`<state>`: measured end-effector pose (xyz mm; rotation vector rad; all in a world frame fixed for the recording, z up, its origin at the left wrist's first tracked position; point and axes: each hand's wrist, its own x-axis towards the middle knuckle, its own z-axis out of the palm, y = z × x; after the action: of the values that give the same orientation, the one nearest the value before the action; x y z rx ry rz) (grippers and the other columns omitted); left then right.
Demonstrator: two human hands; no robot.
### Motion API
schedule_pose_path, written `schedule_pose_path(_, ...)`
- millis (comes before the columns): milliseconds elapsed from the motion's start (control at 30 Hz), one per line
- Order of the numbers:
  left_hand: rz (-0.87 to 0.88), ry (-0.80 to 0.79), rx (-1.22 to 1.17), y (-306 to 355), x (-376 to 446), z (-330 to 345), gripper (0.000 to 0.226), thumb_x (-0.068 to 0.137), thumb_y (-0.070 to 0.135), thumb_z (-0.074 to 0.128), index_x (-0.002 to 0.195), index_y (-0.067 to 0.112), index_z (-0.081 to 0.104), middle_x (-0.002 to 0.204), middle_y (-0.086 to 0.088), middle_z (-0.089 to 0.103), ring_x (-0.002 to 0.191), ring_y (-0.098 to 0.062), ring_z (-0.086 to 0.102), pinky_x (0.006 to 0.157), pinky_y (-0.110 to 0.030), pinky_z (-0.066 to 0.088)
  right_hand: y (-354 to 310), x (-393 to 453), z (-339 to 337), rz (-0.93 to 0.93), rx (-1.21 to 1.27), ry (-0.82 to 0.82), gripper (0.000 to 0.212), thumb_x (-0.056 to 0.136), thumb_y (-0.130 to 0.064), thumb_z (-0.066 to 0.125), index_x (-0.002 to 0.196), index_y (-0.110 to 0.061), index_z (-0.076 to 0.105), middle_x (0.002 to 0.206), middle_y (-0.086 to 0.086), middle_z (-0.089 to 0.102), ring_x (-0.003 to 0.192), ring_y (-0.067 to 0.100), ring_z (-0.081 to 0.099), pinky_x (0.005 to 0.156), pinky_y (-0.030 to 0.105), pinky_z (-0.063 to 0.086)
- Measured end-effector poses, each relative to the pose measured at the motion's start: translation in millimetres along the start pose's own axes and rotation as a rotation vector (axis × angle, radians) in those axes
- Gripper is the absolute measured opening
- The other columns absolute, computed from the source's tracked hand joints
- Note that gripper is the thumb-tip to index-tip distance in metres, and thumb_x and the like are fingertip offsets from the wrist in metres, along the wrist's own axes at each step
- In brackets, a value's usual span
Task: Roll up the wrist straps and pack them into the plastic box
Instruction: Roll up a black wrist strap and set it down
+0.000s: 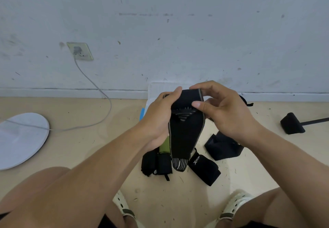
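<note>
A black wrist strap [185,135] with grey edging hangs in front of me, its striped end pointing down. My left hand [160,117] grips its upper left side. My right hand [222,110] pinches the top fold, thumb on the front and fingers curled over the back. Behind both hands stands the pale plastic box [160,89], mostly hidden. Several black straps lie on the floor below: a rolled pair [156,163], one with white lettering [204,169], and a crumpled one [224,147].
A green strip [164,146] shows under my left wrist. A white round disc [19,138] with a grey cable [96,89] to a wall socket lies at left. A black block on a rod [292,123] lies at right. My feet in pale sandals are below.
</note>
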<state>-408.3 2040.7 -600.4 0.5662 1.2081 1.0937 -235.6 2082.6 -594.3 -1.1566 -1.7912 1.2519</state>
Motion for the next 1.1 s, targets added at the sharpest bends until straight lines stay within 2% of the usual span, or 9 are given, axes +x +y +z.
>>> schedule_pose_path(67,-0.024,-0.006,-0.018,0,-1,-1,0.044,0.103,0.043,0.058,0.133,0.011,0.060,0.127,-0.018,0.071,0.117,-0.037,0.070,0.104,-0.056,0.055,0,0,-1,-0.010,-0.064,0.000,0.031,0.094,-0.008,0.073,0.117,-0.030,0.071,0.098,-0.012,0.071,0.055,0.004,0.055,0.059,0.010,0.042)
schedule_pose_path(167,0.000,0.024,-0.046,1,0,-3,0.035,0.103,0.029,0.062,0.132,0.008,0.063,0.126,-0.019,0.072,0.117,-0.039,0.070,0.101,-0.054,0.057,-2,-1,-6,0.051,-0.011,-0.057,0.033,0.092,-0.009,0.076,0.120,-0.027,0.072,0.090,-0.020,0.073,0.065,0.005,0.067,0.067,0.010,0.049)
schedule_pose_path(267,0.038,0.026,-0.055,2,2,-4,0.030,0.102,0.014,0.062,0.131,0.006,0.063,0.126,-0.019,0.072,0.118,-0.036,0.069,0.096,-0.045,0.059,-6,1,-8,0.151,0.146,-0.105,0.037,0.090,-0.028,0.075,0.127,-0.030,0.070,0.116,-0.005,0.075,0.098,0.021,0.077,0.090,0.029,0.059)
schedule_pose_path(367,0.073,0.028,-0.021,1,3,-4,0.025,0.102,0.010,0.061,0.127,0.010,0.063,0.123,-0.016,0.071,0.113,-0.032,0.070,0.094,-0.043,0.059,-3,4,-8,0.209,0.193,-0.148,0.036,0.096,-0.035,0.067,0.131,-0.027,0.068,0.119,0.005,0.075,0.108,0.024,0.075,0.100,0.042,0.058)
schedule_pose_path(467,0.108,0.015,0.027,-1,3,-4,0.023,0.101,0.008,0.063,0.122,0.015,0.064,0.115,-0.009,0.070,0.107,-0.027,0.069,0.099,-0.045,0.057,0,4,-9,0.248,0.239,-0.218,0.028,0.102,-0.025,0.062,0.128,-0.023,0.070,0.118,0.012,0.076,0.109,0.026,0.074,0.101,0.045,0.057)
schedule_pose_path(567,0.141,-0.009,0.034,-2,3,-5,0.028,0.097,0.006,0.067,0.123,0.015,0.064,0.110,-0.005,0.070,0.101,-0.023,0.068,0.101,-0.044,0.056,1,4,-12,0.222,0.276,-0.163,0.028,0.098,-0.013,0.068,0.124,-0.020,0.072,0.121,0.015,0.073,0.108,0.030,0.074,0.100,0.045,0.058)
schedule_pose_path(767,0.120,-0.084,-0.009,-4,1,-3,0.053,0.088,0.027,0.076,0.134,0.007,0.059,0.128,-0.015,0.072,0.115,-0.028,0.072,0.100,-0.042,0.058,1,4,-16,0.097,0.166,-0.043,0.037,0.091,-0.003,0.075,0.118,-0.028,0.073,0.115,-0.002,0.074,0.096,0.041,0.073,0.092,0.042,0.061)
schedule_pose_path(967,0.155,0.000,0.034,-5,5,-3,0.032,0.098,0.019,0.069,0.128,0.007,0.065,0.121,-0.013,0.073,0.112,-0.029,0.072,0.106,-0.049,0.055,0,1,-14,0.089,0.042,-0.028,0.046,0.084,-0.004,0.082,0.119,-0.034,0.073,0.112,-0.014,0.073,0.083,0.026,0.075,0.094,0.037,0.060)
schedule_pose_path(1100,0.196,0.035,0.074,-1,6,-5,0.031,0.096,0.017,0.072,0.126,0.012,0.065,0.120,-0.012,0.073,0.112,-0.029,0.072,0.103,-0.048,0.057,-3,3,-18,0.154,0.135,-0.140,0.039,0.094,-0.011,0.073,0.130,-0.028,0.069,0.120,-0.001,0.075,0.101,0.026,0.076,0.100,0.042,0.058)
